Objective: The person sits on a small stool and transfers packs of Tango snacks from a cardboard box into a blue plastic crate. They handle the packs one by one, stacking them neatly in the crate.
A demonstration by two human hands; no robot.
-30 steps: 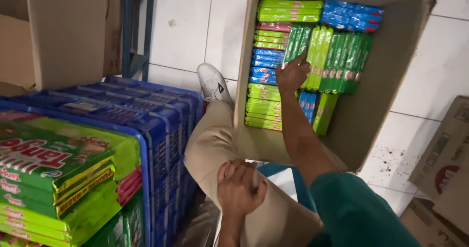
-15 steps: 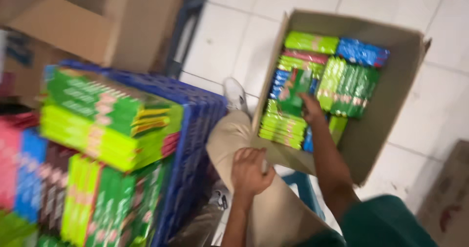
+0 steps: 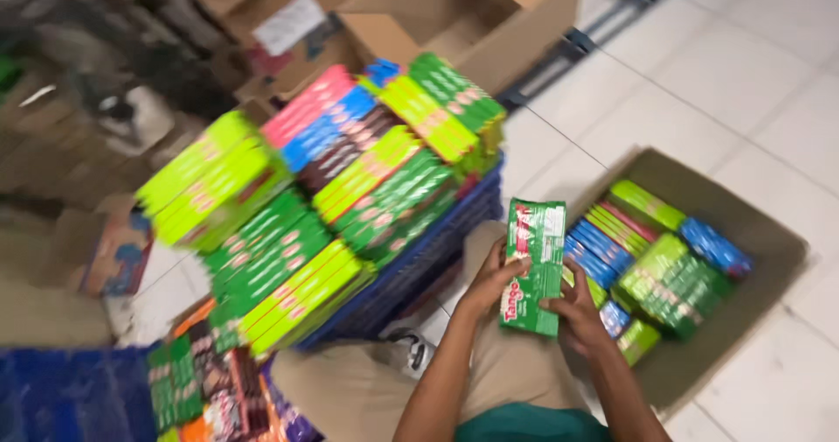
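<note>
Pretty boxed in here: the blue crate [image 3: 411, 276] heaped with wafer packs [image 3: 350, 189] walls off everything left of centre, and the cardboard box [image 3: 769, 258] at lower right is packed nearly full, so there's only a strip of bare bottom along its right edge. The only really open way out for my hands is the white tile floor [image 3: 699, 75] at upper right.

white tiled floor [image 3: 699, 84] carries an open cardboard box [image 3: 769, 276] and, seemingly, a blue crate [image 3: 411, 276].
</note>
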